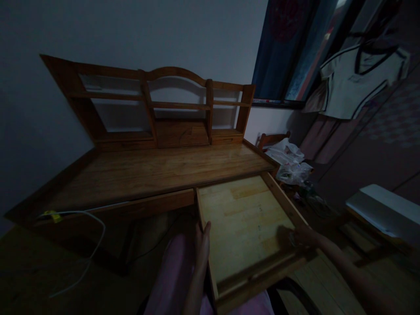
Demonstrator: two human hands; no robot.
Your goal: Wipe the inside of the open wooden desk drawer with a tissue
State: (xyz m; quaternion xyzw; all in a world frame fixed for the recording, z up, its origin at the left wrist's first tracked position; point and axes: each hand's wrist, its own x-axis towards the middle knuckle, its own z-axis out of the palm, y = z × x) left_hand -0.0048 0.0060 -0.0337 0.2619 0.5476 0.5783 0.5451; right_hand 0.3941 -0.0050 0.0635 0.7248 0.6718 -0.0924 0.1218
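Note:
A wooden desk with a shelf hutch stands against the wall. Its right drawer is pulled out and shows a bare pale bottom. My left hand rests flat along the drawer's left side wall, fingers stretched out. My right hand is inside the drawer near its right front corner, fingers curled around something small that the dim light hides.
A white cable hangs off the desk's left front edge. Plastic bags lie on a chair right of the desk. A white shirt hangs at upper right. A low bench with a white pad stands at right.

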